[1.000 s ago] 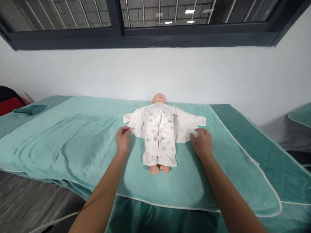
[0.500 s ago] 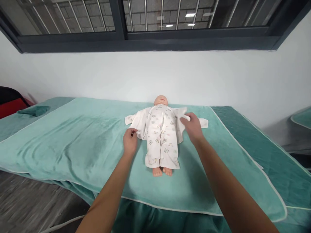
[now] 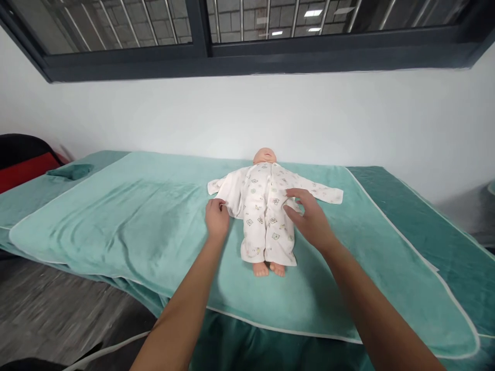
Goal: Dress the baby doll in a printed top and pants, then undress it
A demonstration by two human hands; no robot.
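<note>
A: State the position of the doll.

B: The doll (image 3: 265, 155) lies face up on the light green blanket (image 3: 154, 216). Its head is just inside the far edge, beside the wall (image 3: 247, 113). Its feet (image 3: 261, 269) point toward the near edge and lie well inside it. Printed trousers (image 3: 253, 226) cover the legs.

A: State the condition of the jacket.

B: The jacket (image 3: 280, 181) lies about the torso, both sleeves spread outward. Whether an arm fills either sleeve cannot be told.

A: Report the left hand.

B: The left hand (image 3: 217, 217) has its fingertips closed on the outer corner of the left panel (image 3: 234, 197).

A: Report the right hand.

B: The right hand (image 3: 305, 214) is beside the waist, thumb and fingers parted, with cloth visible in the gap. No firm grip shows; light contact cannot be ruled out.

A: Which portions appear complete?

B: Judging by the lie of the cloth, the right side is largely arranged: its printed face is uppermost over the torso.

A: Which portions appear outstanding?

B: The left panel is not yet laid over the front; it is spread outward, plain face up. No fastened closure can be made out.
</note>
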